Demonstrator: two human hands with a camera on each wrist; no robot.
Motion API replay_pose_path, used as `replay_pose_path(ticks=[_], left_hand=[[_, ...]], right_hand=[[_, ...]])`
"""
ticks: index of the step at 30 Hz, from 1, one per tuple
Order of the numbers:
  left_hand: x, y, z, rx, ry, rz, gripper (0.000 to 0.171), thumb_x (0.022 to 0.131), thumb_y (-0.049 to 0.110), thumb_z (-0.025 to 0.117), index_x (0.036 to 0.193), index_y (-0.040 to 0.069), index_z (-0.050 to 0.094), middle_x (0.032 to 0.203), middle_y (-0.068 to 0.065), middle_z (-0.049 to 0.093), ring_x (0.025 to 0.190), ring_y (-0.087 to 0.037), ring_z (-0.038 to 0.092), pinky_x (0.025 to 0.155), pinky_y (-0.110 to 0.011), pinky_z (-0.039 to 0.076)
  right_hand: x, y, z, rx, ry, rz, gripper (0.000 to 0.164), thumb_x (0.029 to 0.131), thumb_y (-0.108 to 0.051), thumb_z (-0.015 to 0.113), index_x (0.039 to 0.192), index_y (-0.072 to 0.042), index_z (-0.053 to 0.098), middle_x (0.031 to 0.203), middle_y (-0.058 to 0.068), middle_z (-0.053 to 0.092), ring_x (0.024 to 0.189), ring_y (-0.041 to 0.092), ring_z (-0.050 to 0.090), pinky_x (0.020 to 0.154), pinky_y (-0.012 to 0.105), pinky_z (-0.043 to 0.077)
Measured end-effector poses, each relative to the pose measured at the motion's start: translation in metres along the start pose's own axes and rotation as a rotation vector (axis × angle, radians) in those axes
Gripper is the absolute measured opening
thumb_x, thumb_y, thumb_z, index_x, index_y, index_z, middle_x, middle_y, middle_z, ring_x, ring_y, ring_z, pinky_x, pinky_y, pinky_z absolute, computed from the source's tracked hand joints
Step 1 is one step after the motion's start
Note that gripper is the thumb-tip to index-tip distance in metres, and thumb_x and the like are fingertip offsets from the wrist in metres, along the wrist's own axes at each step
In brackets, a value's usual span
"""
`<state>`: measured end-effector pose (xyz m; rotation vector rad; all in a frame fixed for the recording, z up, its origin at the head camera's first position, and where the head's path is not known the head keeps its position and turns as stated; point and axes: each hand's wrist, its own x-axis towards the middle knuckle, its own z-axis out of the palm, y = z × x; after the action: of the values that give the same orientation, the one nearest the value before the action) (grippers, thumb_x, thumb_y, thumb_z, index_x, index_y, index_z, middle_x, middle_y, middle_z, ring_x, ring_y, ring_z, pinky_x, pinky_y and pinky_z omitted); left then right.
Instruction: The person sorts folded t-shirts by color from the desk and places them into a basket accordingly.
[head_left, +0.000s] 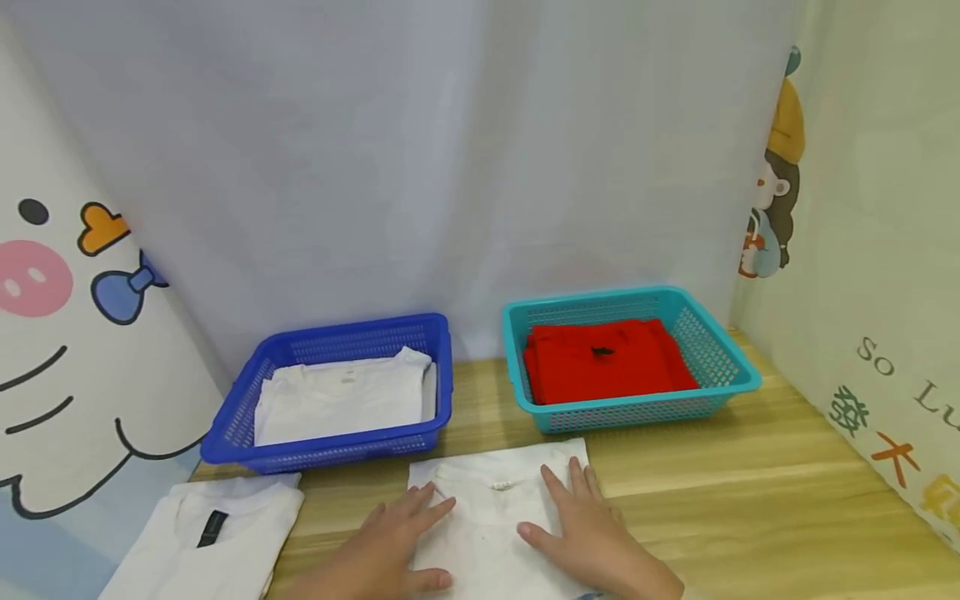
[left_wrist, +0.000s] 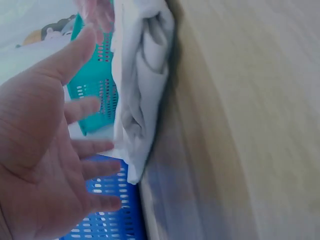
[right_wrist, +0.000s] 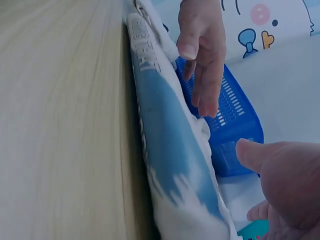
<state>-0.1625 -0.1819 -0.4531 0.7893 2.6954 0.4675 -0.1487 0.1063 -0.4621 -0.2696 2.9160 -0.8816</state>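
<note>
A folded white T-shirt (head_left: 487,517) lies on the wooden table in front of me, its collar toward the baskets. My left hand (head_left: 393,537) is over its left edge with fingers spread. Over its right side is my right hand (head_left: 588,529), fingers spread as well. In the right wrist view the shirt's folded side (right_wrist: 170,135) shows a blue print with white lettering. The left wrist view shows the left hand (left_wrist: 50,145) with straight fingers beside the layered shirt edge (left_wrist: 142,75). Neither hand grips anything.
A blue basket (head_left: 330,454) with folded white shirts (head_left: 345,400) stands at the back left. To its right, a teal basket (head_left: 645,408) holds folded red clothing (head_left: 607,367). More folded white shirts (head_left: 217,542) lie at the left. A grey-white curtain (head_left: 450,167) hangs behind.
</note>
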Motion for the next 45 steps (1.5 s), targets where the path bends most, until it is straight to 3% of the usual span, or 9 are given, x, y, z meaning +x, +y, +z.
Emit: replay_pose_path(ticks=[5,11,19,24,28,33,37,42,45], left_hand=[[0.003,0.004,0.001,0.035,0.071,-0.069,0.098,0.075,0.077,0.055,0.152,0.021,0.031,0.151,-0.026,0.027,0.137,-0.045,0.027,0.097,-0.075,0.023],[0.006,0.004,0.009,0.041,0.034,-0.162,0.11,0.068,0.085,0.051,0.154,0.021,0.026,0.153,-0.03,0.019,0.138,-0.05,0.019,0.098,-0.076,0.018],[0.007,0.014,0.011,-0.001,0.007,-0.227,0.112,0.065,0.085,0.054,0.152,0.019,0.029,0.15,-0.037,0.017,0.137,-0.053,0.018,0.103,-0.069,0.022],[0.006,0.02,0.011,0.003,0.021,-0.231,0.109,0.067,0.082,0.057,0.151,0.017,0.033,0.146,-0.038,0.024,0.133,-0.055,0.025,0.099,-0.067,0.031],[0.004,0.025,0.013,-0.051,0.096,-0.207,0.102,0.069,0.07,0.07,0.146,0.01,0.041,0.139,-0.037,0.035,0.127,-0.052,0.035,0.095,-0.064,0.039],[0.002,0.027,0.015,-0.221,0.195,-0.213,0.095,0.062,0.044,0.088,0.14,0.006,0.048,0.126,-0.03,0.047,0.115,-0.042,0.047,0.093,-0.058,0.043],[0.002,0.02,0.016,-0.425,0.178,-0.209,0.091,0.061,0.026,0.091,0.139,0.007,0.048,0.128,-0.025,0.052,0.115,-0.041,0.05,0.097,-0.059,0.039],[0.004,0.009,0.017,-0.734,0.159,-0.206,0.081,0.064,0.013,0.089,0.137,0.013,0.052,0.135,-0.022,0.049,0.123,-0.04,0.043,0.102,-0.063,0.03],[0.005,0.004,0.017,-0.892,0.126,-0.215,0.081,0.066,0.008,0.087,0.138,0.017,0.051,0.139,-0.02,0.044,0.124,-0.037,0.04,0.104,-0.061,0.028]], right_hand=[[-0.004,0.025,-0.016,-0.033,-0.011,-0.019,0.085,0.082,-0.065,0.061,0.148,-0.017,0.039,0.151,0.032,0.023,0.139,0.05,0.015,0.093,0.079,0.021],[-0.004,0.038,-0.016,-0.086,-0.04,-0.068,0.096,0.075,-0.073,0.062,0.15,-0.019,0.036,0.15,0.033,0.023,0.14,0.05,0.015,0.093,0.081,0.017],[-0.007,0.038,-0.012,-0.095,-0.058,-0.072,0.098,0.072,-0.072,0.065,0.149,-0.019,0.037,0.151,0.031,0.023,0.14,0.047,0.017,0.095,0.08,0.014],[-0.009,0.037,-0.009,-0.063,-0.026,-0.074,0.094,0.071,-0.067,0.071,0.146,-0.017,0.043,0.144,0.026,0.035,0.133,0.043,0.031,0.098,0.069,0.028],[-0.007,0.034,-0.009,0.002,0.008,-0.068,0.087,0.068,-0.056,0.08,0.139,-0.015,0.052,0.134,0.021,0.045,0.122,0.036,0.042,0.093,0.055,0.042],[-0.003,0.034,-0.012,0.155,-0.009,-0.065,0.073,0.067,-0.038,0.086,0.131,-0.017,0.057,0.122,0.015,0.054,0.108,0.03,0.053,0.089,0.051,0.046],[-0.001,0.039,-0.014,0.366,-0.09,-0.043,0.069,0.069,-0.028,0.087,0.131,-0.018,0.057,0.126,0.015,0.057,0.11,0.03,0.055,0.09,0.05,0.046],[0.003,0.043,-0.013,0.665,-0.191,-0.003,0.07,0.074,-0.021,0.084,0.135,-0.009,0.053,0.12,0.015,0.059,0.102,0.025,0.059,0.082,0.039,0.052],[0.004,0.043,-0.012,0.792,-0.235,0.004,0.069,0.076,-0.018,0.082,0.136,-0.005,0.051,0.115,0.014,0.06,0.097,0.024,0.062,0.078,0.036,0.055]])
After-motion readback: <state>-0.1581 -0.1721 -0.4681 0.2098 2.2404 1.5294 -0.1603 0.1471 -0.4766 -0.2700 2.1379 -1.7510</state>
